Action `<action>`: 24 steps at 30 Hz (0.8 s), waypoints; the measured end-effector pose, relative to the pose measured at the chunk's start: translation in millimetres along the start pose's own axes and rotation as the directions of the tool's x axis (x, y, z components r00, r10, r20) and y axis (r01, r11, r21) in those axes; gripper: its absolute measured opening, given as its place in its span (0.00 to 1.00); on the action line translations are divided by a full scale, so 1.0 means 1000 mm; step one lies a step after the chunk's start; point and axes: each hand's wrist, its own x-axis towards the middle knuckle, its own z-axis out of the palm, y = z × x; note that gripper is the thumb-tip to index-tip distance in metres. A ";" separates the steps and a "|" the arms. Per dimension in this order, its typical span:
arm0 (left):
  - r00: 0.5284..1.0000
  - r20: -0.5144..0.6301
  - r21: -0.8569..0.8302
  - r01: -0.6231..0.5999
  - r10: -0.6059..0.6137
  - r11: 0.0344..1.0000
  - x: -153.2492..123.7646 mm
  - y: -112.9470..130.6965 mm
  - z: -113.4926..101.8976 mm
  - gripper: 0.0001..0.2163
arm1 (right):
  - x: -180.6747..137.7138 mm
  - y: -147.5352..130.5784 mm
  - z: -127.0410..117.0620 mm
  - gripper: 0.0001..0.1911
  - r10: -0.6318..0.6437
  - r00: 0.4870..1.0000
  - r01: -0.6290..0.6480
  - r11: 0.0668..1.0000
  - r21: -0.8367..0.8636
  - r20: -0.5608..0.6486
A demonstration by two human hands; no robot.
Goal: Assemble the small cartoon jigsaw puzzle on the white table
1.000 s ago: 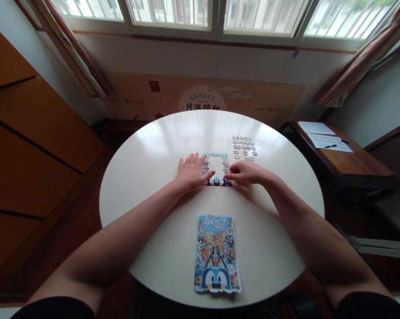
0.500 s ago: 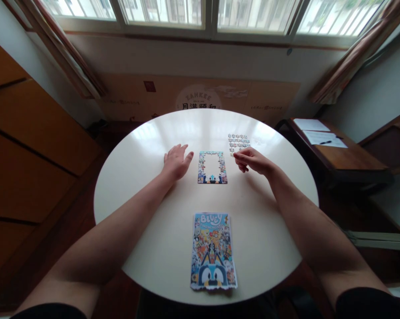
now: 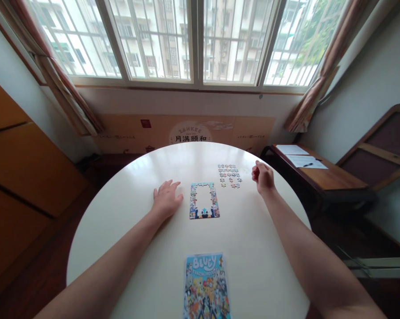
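Note:
A rectangular puzzle frame (image 3: 204, 200), only its border assembled, lies in the middle of the round white table (image 3: 136, 177). My left hand (image 3: 165, 200) rests flat and open on the table just left of the frame. My right hand (image 3: 262, 177) is loosely curled, lifted to the right of a patch of several loose puzzle pieces (image 3: 229, 175); I cannot see anything in it. A Bluey picture sheet (image 3: 206, 285) lies near the table's front edge.
A brown side table (image 3: 332, 177) with papers and a pen stands at the right. Wooden cabinets (image 3: 23, 168) line the left. Barred windows (image 3: 186, 40) and curtains are at the back, with a printed cardboard panel (image 3: 189, 133) below.
Both hands have left the puzzle frame: the left slid leftward, the right went right past the loose pieces. My head tilted up, showing more window.

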 end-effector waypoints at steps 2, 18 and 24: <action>1.000 -0.008 0.005 -0.003 0.003 1.000 0.001 -0.001 0.000 0.25 | 0.002 0.003 -0.001 0.21 0.001 1.000 -0.001 1.000 -0.013 -0.011; 0.998 -0.062 -0.063 -0.034 0.030 0.997 0.001 -0.001 -0.001 0.24 | 0.007 0.034 -0.001 0.19 -0.044 0.997 0.061 0.937 -0.343 0.056; 0.984 -0.167 -0.144 -0.093 0.068 0.985 0.002 -0.001 -0.001 0.21 | 0.008 0.036 -0.006 0.06 -0.082 0.996 0.064 0.945 -0.319 -0.042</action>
